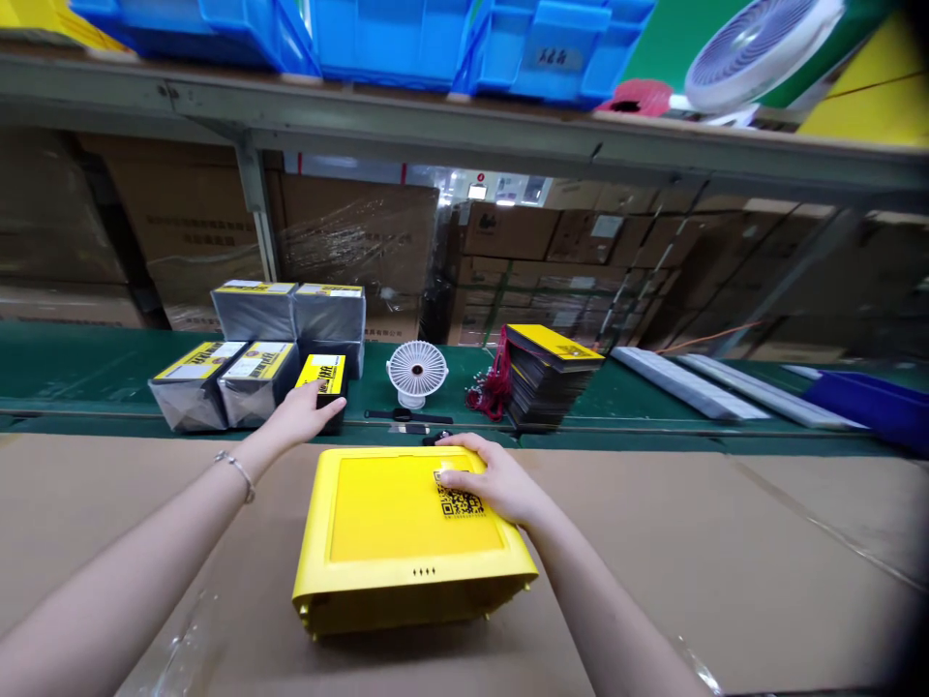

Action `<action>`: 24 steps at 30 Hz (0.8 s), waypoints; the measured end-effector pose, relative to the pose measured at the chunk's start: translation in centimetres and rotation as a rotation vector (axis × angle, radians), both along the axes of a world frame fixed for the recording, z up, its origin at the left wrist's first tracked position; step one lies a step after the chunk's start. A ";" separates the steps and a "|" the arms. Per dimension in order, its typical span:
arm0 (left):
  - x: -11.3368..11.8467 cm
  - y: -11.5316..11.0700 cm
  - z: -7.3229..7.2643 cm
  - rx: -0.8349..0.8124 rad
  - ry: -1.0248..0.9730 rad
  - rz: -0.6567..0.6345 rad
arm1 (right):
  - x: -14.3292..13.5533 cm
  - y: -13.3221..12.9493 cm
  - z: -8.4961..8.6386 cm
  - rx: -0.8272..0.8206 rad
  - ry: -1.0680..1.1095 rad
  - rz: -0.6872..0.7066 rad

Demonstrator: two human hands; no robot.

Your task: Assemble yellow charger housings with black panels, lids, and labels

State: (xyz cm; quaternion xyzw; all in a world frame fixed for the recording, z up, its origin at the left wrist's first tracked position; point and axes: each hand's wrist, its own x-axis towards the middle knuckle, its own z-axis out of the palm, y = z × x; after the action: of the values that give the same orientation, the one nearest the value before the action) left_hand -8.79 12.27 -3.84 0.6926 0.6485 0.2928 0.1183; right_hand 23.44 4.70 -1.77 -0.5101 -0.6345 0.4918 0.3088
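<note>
A yellow plastic housing [406, 518] with a QR code on its top face sits tilted on the cardboard in front of me, its hollow side toward me. My right hand [497, 479] grips its far right corner, thumb on the top and fingers over the far edge. My left hand [309, 411] reaches to a small black block or stack with a yellow printed top [325, 373], thumb and fingers spread at its near side. Plastic-wrapped stacks [254, 382] with yellow and white tops stand beside and behind that hand.
A small white fan [417, 373] stands on the green bench behind the housing, with a black strap [406, 416] before it. To the right are a tall stack of black and yellow cards [548, 378] with red cords [494, 387], and pale strips [686, 382]. Blue bins [392, 44] line the overhead shelf.
</note>
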 end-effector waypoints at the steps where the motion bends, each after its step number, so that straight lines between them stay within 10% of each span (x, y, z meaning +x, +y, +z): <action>1: -0.8 0.9 -0.7 0.005 0.041 0.028 | 0.0 0.1 0.1 -0.015 -0.001 0.009; 7: -3.0 0.7 -5.0 0.114 0.187 0.053 | 0.0 0.7 -0.5 -0.010 0.043 0.017; 11: -3.5 -0.7 -4.8 0.264 0.156 0.036 | 0.0 0.9 -1.0 -0.002 0.077 0.027; 19: -2.7 -4.3 4.1 0.703 -0.286 0.259 | -0.2 1.4 -1.5 0.095 0.033 -0.017; 24: -0.1 -9.5 10.4 0.707 -0.615 0.091 | -0.2 0.7 -1.2 0.320 -0.051 -0.205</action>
State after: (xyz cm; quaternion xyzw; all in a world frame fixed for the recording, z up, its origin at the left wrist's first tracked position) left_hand -8.85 2.79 6.58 0.5424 0.4736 0.6922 0.0487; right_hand 23.25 5.42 -2.93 -0.5286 -0.6569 0.3376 0.4184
